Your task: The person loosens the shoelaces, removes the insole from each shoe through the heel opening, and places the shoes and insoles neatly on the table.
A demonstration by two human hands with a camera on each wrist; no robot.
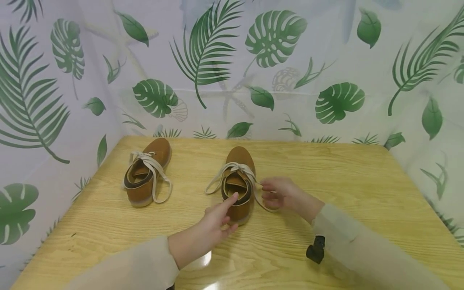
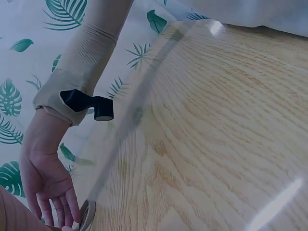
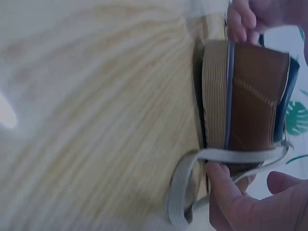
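A brown leather shoe (image 1: pixel 239 156) stands in the middle of the table, toe pointing away, its pale lace (image 1: pixel 237 166) tied in a bow with loops hanging on both sides. My left hand (image 1: pixel 208 227) is at the heel, thumb extended over the collar in the head view and fingers loosely bent behind it. On the shoe's right side, my right hand (image 1: pixel 286 195) is beside the hanging lace. In the right wrist view, the right hand's thumb and index finger are spread apart near the lace loop (image 3: pixel 180 187), the index fingertip right at the shoe's sole (image 3: pixel 215 96).
A second brown shoe (image 1: pixel 140 194) with a tied pale lace stands to the left. The wooden table (image 1: pixel 344 173) is backed by a white cloth (image 1: pixel 224 117) printed with green leaves. A black strap piece (image 1: pixel 316 249) hangs from the right sleeve.
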